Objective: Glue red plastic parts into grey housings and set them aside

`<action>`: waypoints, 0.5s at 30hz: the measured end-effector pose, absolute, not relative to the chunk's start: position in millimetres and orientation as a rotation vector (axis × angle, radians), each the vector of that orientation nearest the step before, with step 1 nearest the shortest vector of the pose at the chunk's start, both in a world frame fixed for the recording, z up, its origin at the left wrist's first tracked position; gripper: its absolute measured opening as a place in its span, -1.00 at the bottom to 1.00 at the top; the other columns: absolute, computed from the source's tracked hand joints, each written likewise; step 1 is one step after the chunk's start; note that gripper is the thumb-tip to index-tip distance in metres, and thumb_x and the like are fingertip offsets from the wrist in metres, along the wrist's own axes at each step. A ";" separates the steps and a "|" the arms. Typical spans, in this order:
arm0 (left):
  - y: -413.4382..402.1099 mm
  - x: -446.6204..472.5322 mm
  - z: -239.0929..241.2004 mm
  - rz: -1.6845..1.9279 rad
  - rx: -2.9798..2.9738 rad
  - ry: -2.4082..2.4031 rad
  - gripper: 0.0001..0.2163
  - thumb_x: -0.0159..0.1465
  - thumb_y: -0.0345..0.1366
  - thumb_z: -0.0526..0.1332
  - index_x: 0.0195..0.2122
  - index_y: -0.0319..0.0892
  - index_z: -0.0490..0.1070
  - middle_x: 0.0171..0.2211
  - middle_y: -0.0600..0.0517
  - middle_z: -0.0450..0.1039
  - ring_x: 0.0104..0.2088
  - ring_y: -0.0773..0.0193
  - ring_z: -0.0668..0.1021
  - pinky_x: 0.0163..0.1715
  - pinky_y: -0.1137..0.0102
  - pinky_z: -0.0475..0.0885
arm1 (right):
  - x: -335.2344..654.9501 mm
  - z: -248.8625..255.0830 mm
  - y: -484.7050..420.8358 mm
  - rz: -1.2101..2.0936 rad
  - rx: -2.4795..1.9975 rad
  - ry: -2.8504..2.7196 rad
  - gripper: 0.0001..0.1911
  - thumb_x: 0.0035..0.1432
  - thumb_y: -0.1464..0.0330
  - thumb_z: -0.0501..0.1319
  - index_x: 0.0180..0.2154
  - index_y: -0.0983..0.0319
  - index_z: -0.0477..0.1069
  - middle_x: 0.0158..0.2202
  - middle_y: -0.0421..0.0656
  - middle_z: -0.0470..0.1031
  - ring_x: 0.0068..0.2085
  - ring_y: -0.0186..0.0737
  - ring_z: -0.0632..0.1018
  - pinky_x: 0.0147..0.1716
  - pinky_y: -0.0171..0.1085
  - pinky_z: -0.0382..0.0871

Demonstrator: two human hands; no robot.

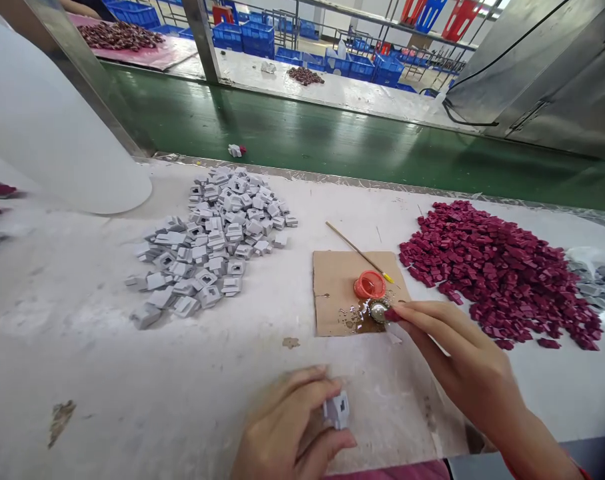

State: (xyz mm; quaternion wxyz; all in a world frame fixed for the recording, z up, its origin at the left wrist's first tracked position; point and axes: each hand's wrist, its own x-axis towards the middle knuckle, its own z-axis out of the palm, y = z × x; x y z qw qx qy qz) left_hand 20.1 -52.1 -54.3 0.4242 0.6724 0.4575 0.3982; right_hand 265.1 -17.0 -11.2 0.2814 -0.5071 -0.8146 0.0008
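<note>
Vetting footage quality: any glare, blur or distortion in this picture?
Head view: lamp glare streaks the green belt; wide lens bows the far edge of the table; left hand with grey part slightly soft; right hand pinching red part sharp.

Left hand (pixel 287 427) pinching grey piece (pixel 337 409), right hand (pixel 452 353) — red piece (pixel 391 314) at bottle cap (pixel 379 311)

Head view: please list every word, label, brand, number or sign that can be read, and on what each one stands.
None can be read. The cardboard, the orange cap, the grey part in the left hand and the dark red piece in the right hand show no print. Any marks on the blue crates behind are too small to tell.
</note>
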 end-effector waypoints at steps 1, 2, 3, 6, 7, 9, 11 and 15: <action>-49.4 19.2 -56.4 0.997 1.804 1.097 -0.67 0.12 -0.28 0.41 -0.07 0.04 0.48 -0.14 0.07 0.63 -0.05 0.14 0.59 -0.05 0.43 0.48 | 260.6 -10.7 -24.5 0.068 -1.388 -2.119 -0.66 0.24 0.54 0.16 0.02 0.14 0.39 -0.13 -0.10 0.51 -0.12 -0.18 0.54 -0.11 -0.19 0.50; -46.9 18.5 -57.8 0.996 1.907 1.057 -0.67 0.13 -0.30 0.40 -0.07 0.00 0.47 -0.15 0.06 0.64 -0.04 0.14 0.58 -0.04 0.42 0.48 | 255.2 -11.0 -32.5 0.169 -1.410 -2.055 -0.68 0.23 0.53 0.18 0.00 0.13 0.40 -0.14 -0.10 0.52 -0.12 -0.18 0.55 -0.12 -0.23 0.51; -44.8 18.0 -58.5 0.993 1.981 1.042 -0.69 0.13 -0.31 0.40 -0.09 -0.03 0.46 -0.18 0.06 0.64 -0.05 0.13 0.57 -0.04 0.41 0.47 | 249.0 -12.1 -40.7 0.294 -1.416 -1.993 -0.69 0.21 0.52 0.20 -0.03 0.13 0.40 -0.16 -0.11 0.53 -0.13 -0.19 0.55 -0.15 -0.26 0.52; -42.6 18.6 -58.7 1.009 2.039 1.127 -0.73 0.11 -0.27 0.42 -0.18 -0.07 0.44 -0.32 0.07 0.61 -0.20 0.17 0.55 -0.11 0.38 0.49 | 228.3 -19.6 -60.7 0.629 -1.380 -1.781 -0.73 0.17 0.53 0.21 -0.11 0.12 0.42 -0.26 -0.16 0.54 -0.22 -0.24 0.58 -0.29 -0.36 0.55; -43.1 19.2 -58.6 1.015 2.029 1.155 -0.73 0.09 -0.27 0.43 -0.21 -0.08 0.43 -0.36 0.07 0.59 -0.24 0.18 0.54 -0.14 0.38 0.49 | 222.0 -22.8 -65.0 0.688 -1.374 -1.725 -0.74 0.15 0.53 0.21 -0.14 0.12 0.43 -0.30 -0.18 0.53 -0.26 -0.26 0.58 -0.32 -0.38 0.54; -45.0 20.8 -58.4 1.024 2.006 1.182 -0.74 0.09 -0.28 0.43 -0.24 -0.09 0.40 -0.40 0.09 0.57 -0.25 0.20 0.53 -0.15 0.39 0.49 | 211.9 -28.5 -70.0 0.756 -1.382 -1.662 -0.76 0.14 0.53 0.23 -0.18 0.13 0.44 -0.34 -0.20 0.52 -0.31 -0.30 0.58 -0.36 -0.41 0.53; -47.4 22.1 -58.3 1.022 1.996 1.195 -0.75 0.10 -0.32 0.43 -0.25 -0.09 0.39 -0.40 0.09 0.58 -0.24 0.20 0.54 -0.14 0.36 0.49 | 205.8 -32.7 -71.7 0.811 -1.388 -1.654 -0.77 0.14 0.53 0.23 -0.19 0.13 0.44 -0.36 -0.21 0.51 -0.34 -0.32 0.57 -0.38 -0.43 0.52; -50.5 21.5 -57.2 1.019 1.995 1.201 -0.75 0.11 -0.37 0.42 -0.26 -0.07 0.38 -0.41 0.09 0.58 -0.26 0.16 0.55 -0.15 0.31 0.50 | 201.9 -36.6 -71.4 0.876 -1.347 -1.665 -0.76 0.13 0.56 0.22 -0.18 0.16 0.44 -0.36 -0.18 0.52 -0.36 -0.32 0.57 -0.41 -0.41 0.52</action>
